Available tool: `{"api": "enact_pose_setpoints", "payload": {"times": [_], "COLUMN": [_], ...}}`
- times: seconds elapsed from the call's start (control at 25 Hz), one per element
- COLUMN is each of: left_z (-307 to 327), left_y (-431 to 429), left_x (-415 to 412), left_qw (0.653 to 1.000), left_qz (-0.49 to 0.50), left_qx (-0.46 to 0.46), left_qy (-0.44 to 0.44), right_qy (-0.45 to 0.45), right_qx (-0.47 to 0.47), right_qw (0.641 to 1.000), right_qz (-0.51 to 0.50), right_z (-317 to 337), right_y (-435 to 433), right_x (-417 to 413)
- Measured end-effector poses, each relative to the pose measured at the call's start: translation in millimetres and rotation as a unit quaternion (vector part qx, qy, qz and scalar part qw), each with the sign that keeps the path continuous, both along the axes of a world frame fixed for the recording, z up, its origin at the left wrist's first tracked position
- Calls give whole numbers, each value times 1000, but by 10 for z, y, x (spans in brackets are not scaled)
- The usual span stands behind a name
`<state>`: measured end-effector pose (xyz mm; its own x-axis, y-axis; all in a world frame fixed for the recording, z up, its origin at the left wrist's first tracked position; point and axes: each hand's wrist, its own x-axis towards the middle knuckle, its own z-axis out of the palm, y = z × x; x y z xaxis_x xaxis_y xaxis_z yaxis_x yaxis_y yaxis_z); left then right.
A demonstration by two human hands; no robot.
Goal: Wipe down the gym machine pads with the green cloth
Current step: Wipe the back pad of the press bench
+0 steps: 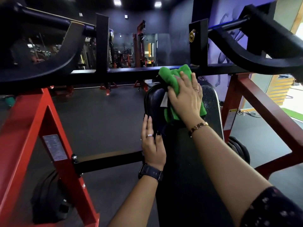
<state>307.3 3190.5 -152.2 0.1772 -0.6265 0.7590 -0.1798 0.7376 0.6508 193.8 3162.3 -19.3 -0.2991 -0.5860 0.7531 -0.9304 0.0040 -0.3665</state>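
Here the R hand (185, 100) lies flat on the green cloth (170, 76), fingers straight & slightly spread, palm pressing it onto the upper end of the black pad (154, 99). Cloth is bunched; its top edge overlaps the black crossbar (131, 73) in view, contact unclear. L hand (152, 145) is flat too, fingers straight & close together along the pad's left edge, thumb on the pad face, gripping nothing. A black watch (150, 172) sits on the L wrist, a bracelet (198, 126) on the R. Red frame (32, 120) stands either side.
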Motion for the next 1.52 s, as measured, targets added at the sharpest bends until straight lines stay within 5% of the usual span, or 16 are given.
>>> {"api": "enact_pose_setpoints", "payload": {"times": [0.2,0.36,0.52,0.72,0.96,1.08,1.2,1.4,1.52], "left_z": [14,161,435,812,944,1077,1310,1576,1720], "left_y": [-14,-87,-358,-615,-697,-723,-812,-836,-820], "left_x": [6,76,171,196,162,171,190,148,91], "left_qw": [1000,999,998,994,991,981,953,847,765], "left_qz": [0,-21,-32,-43,-29,-24,-20,13,42], "left_qx": [6,18,-1,-17,-16,-33,-37,-112,-182], "left_qy": [-1,-30,-51,-103,-132,-190,-301,-519,-617], "right_qy": [208,15,-133,61,-114,-40,47,-203,-187], "right_qx": [-2,5,7,-4,7,13,4,-15,14], "right_qw": [974,1000,988,998,992,999,999,976,976], "right_qz": [92,21,-81,31,-60,-27,24,-84,-108], "right_z": [-223,-120,-325,-150,-314,-104,-42,-828,-1148], "right_y": [74,103,220,68,173,60,15,454,596], "right_x": [335,-298,-227,22,-418,-205,-248,-575,-312]}}
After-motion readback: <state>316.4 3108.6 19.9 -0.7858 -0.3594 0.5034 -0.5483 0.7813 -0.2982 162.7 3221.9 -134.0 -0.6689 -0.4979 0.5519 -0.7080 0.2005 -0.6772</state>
